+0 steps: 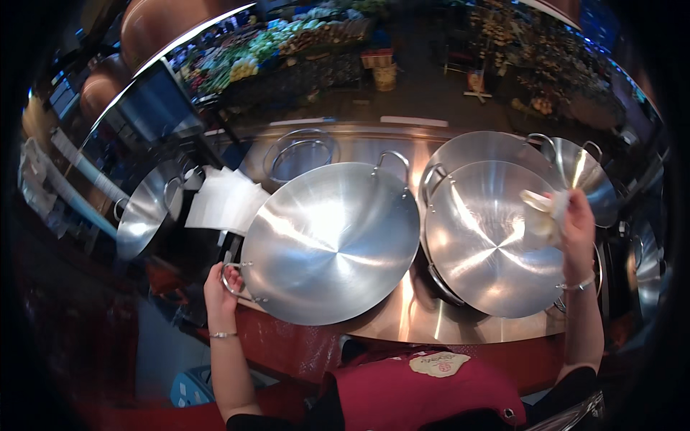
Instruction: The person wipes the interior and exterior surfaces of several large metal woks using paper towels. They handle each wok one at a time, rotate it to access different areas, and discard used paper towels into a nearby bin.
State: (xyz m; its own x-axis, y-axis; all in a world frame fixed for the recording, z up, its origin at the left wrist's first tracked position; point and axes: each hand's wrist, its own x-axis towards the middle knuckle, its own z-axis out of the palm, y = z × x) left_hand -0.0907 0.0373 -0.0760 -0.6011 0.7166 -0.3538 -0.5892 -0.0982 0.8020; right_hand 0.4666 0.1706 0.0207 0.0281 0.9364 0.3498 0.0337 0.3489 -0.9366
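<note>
My left hand (222, 285) is closed around the near-left loop handle of a large, shallow metal wok (334, 237). That wok looks tilted, its brushed inside facing up and its other handle at the far rim. In my right hand (578, 226) is a crumpled white wiping cloth or paper (543, 218), over the right part of a second metal wok (480, 242). The second wok overlaps another wok (488, 143) behind it. Whether the cloth touches the metal is hard to tell.
Beneath the woks runs a copper-coloured counter (409, 318). White paper sheets (223, 199) lie left of the large wok, near wire rings (302, 152). More woks stand at the left (148, 215) and right (582, 178). Copper lamp shades (161, 27) hang overhead; a vegetable display (269, 46) lies beyond.
</note>
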